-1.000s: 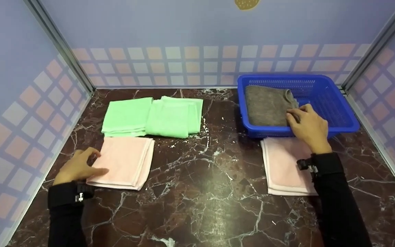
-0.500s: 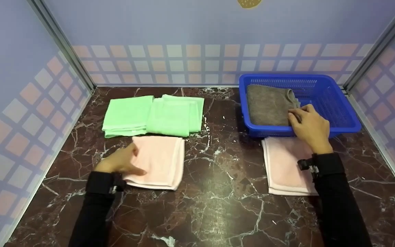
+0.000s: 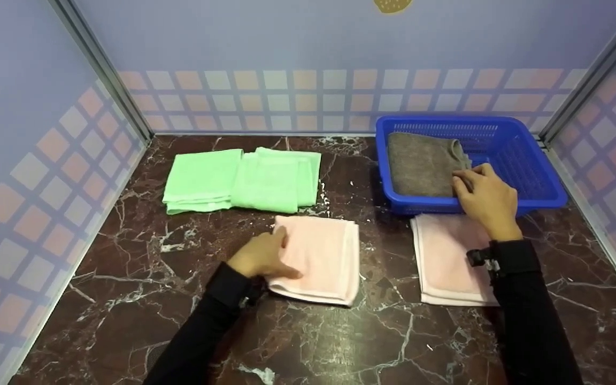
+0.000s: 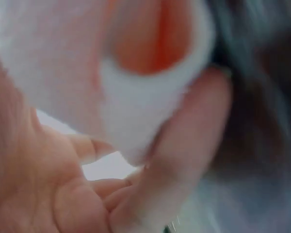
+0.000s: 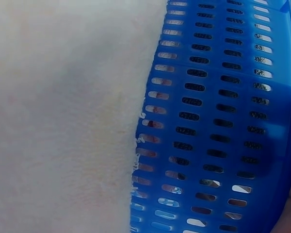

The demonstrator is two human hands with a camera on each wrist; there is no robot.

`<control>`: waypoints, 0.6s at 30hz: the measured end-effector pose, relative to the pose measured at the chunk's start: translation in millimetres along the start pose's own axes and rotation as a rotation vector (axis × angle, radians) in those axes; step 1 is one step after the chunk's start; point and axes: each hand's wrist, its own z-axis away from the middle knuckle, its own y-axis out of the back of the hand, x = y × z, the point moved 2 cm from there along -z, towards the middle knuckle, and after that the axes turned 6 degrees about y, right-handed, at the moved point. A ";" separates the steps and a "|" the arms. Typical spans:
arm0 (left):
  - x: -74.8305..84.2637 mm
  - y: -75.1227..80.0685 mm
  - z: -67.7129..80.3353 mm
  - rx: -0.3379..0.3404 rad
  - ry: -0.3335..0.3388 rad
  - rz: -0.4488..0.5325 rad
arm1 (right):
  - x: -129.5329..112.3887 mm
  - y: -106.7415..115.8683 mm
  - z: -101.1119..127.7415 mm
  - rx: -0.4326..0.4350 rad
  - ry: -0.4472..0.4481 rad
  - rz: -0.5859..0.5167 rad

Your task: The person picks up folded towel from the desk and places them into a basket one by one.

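Pink folded towel [image 3: 320,256] mid-table, pinched at its near-left edge by the left hand [image 3: 259,256]; right hand [image 3: 487,199] rests with curled fingers gripping the grey towel [image 3: 419,163] in the blue basket [image 3: 527,160].

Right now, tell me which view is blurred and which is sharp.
Left wrist view: heavily blurred, the left hand and pink towel too close. Head view: sharp, soft glare on the table. Right wrist view: basket holes crisp.
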 end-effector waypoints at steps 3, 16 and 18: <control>13.3 -10.3 -3.9 0.033 -0.073 -0.006 | -2.4 1.1 1.1 0.008 -0.010 0.004; 5.4 -14.1 -11.2 0.094 -0.176 0.106 | -24.1 0.5 5.4 0.118 -0.027 -0.017; 3.5 -14.3 -13.1 0.104 -0.182 0.115 | -32.3 1.8 6.6 0.197 0.010 -0.029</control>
